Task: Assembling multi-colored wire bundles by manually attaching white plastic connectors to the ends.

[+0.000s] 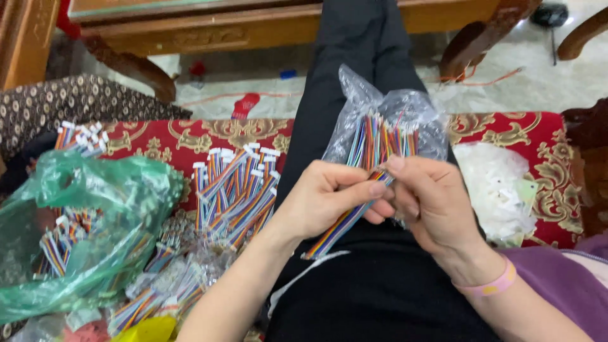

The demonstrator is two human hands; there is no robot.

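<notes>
At the far left of the frame I see a green plastic bag (95,221) slumped open, with bundles of rainbow-coloured ribbon wires showing through its thin skin; it looks like a holding place for a bulk of them. Just right of it, at left centre, a loose pile of wire bundles (237,190) with white connector ends lies fanned on the red patterned cushion (183,136), near the left hand, probably so each piece is easy to reach.

Moving to the centre, my left hand (326,199) comes up from the lower left with the forearm angled inward. Its thumb and forefinger are pinching one flat rainbow cable (345,221), which trails down and to the left across the black trousers. The other fingers curl loosely beneath.

Just right of centre, my right hand (430,202) meets the left one; its fingertips are pressed together on the same cable's upper end, touching the left fingers. A pink band sits on that wrist. Behind both hands, a clear plastic bag (386,120) of upright wires rests on the lap, close enough to draw from.

At the right of the frame, a second clear bag of small white parts (497,190) lies on the cushion.
</notes>
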